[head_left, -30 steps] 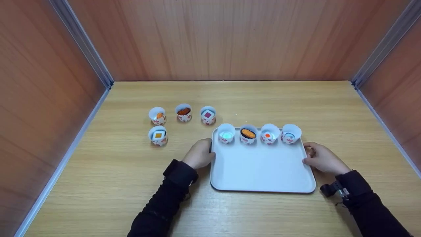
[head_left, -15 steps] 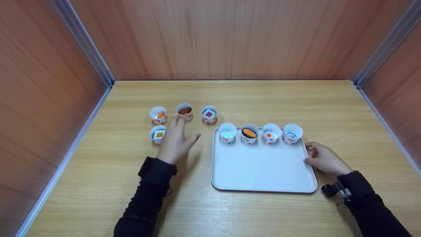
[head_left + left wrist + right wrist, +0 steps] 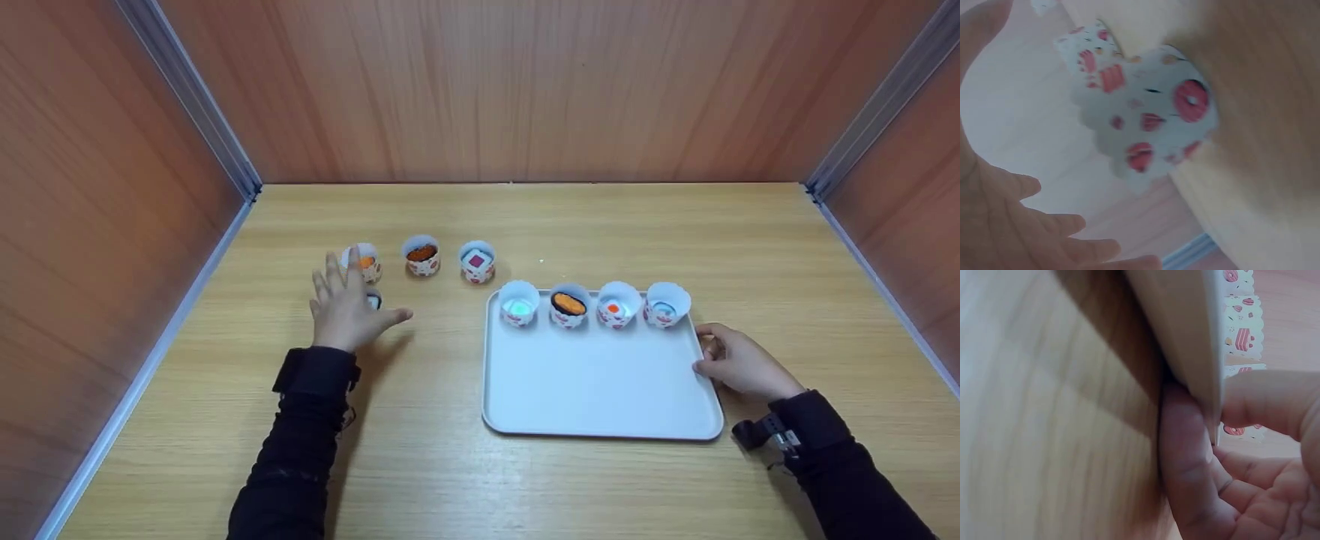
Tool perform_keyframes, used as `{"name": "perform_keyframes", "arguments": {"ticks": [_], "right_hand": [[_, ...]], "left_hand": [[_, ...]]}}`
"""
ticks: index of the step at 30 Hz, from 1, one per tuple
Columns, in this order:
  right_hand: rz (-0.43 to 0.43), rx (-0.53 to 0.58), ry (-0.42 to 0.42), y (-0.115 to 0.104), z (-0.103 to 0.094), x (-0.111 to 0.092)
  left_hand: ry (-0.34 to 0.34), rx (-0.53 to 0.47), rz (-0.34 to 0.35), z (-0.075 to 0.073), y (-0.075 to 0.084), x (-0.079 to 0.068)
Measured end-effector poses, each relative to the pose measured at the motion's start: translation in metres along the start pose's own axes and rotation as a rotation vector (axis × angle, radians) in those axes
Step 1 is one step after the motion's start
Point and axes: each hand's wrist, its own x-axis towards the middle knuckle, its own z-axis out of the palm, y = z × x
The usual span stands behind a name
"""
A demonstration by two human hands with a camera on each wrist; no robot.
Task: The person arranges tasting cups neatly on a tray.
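My left hand [image 3: 345, 311] is spread above a paper cup [image 3: 373, 298] at the left, hiding most of it. In the left wrist view the straight fingers stand apart from that donut-printed cup [image 3: 1157, 107], with a second cup [image 3: 1090, 44] behind it. Just beyond the fingertips is a cup with an orange piece [image 3: 370, 266]. My right hand [image 3: 746, 367] pinches the right rim of a white tray [image 3: 592, 390]. Seen from the right wrist, one finger [image 3: 1185, 439] reaches under the tray's edge [image 3: 1190, 332] and the thumb [image 3: 1264, 399] lies over it.
Along the tray's back edge stand several paper cups, one with an orange-topped sushi piece [image 3: 568, 304]. Two more cups, one with a brown-red piece [image 3: 421, 255] and one with a white, purple-centred square [image 3: 477, 261], stand behind on the table. Wooden panels [image 3: 510, 90] enclose the sides and back.
My left hand has let go of the tray's left rim and moved leftward to the cups, with fingers spread. The right hand stays on the tray, which has barely moved.
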Motion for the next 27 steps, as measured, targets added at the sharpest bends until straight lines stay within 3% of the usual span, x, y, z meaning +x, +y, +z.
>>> {"name": "perform_keyframes", "arguments": {"ticks": [7, 18, 27], "right_hand": [[0.036, -0.003, -0.004, 0.0, -0.001, 0.001], [0.022, -0.009, -0.001, 0.003, -0.002, 0.001], [-0.015, 0.052, -0.012, 0.005, -0.002, 0.001]], "left_hand": [[-0.09, -0.126, -0.099, 0.003, -0.013, 0.004], [-0.135, -0.124, -0.079, 0.006, -0.013, 0.006], [-0.105, -0.082, -0.033, 0.008, -0.012, 0.002]]}}
